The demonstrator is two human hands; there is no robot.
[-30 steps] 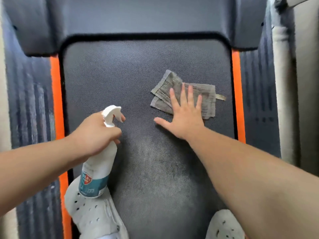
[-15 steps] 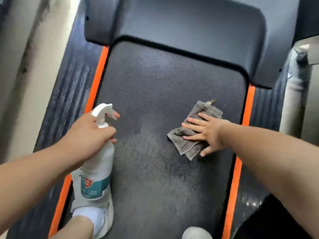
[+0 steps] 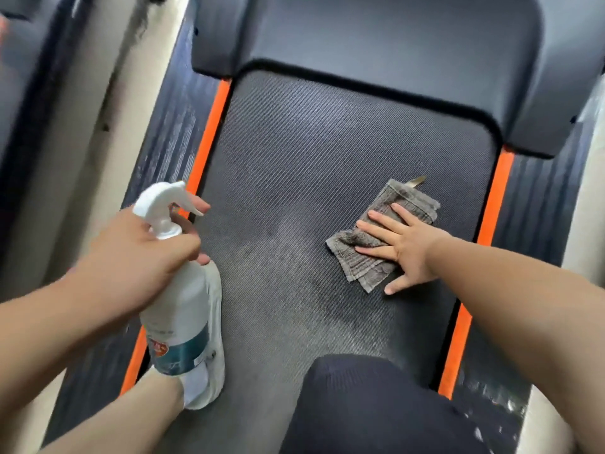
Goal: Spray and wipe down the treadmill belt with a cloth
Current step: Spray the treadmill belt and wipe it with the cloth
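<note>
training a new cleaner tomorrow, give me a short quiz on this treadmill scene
1. True or false: the left hand grips the spray bottle.
2. Where is the cloth? A) flat on the treadmill belt under the right hand; B) in the left hand; C) draped over the spray bottle.
3. Fill in: the strips along the belt's edges are ____.
Key: 1 true; 2 A; 3 orange.

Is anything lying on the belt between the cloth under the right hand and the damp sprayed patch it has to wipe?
Nothing visible. The right hand presses the cloth flat on the treadmill belt, and the damp patch begins just beside it. The white shoe sits at the belt's left edge.
</note>
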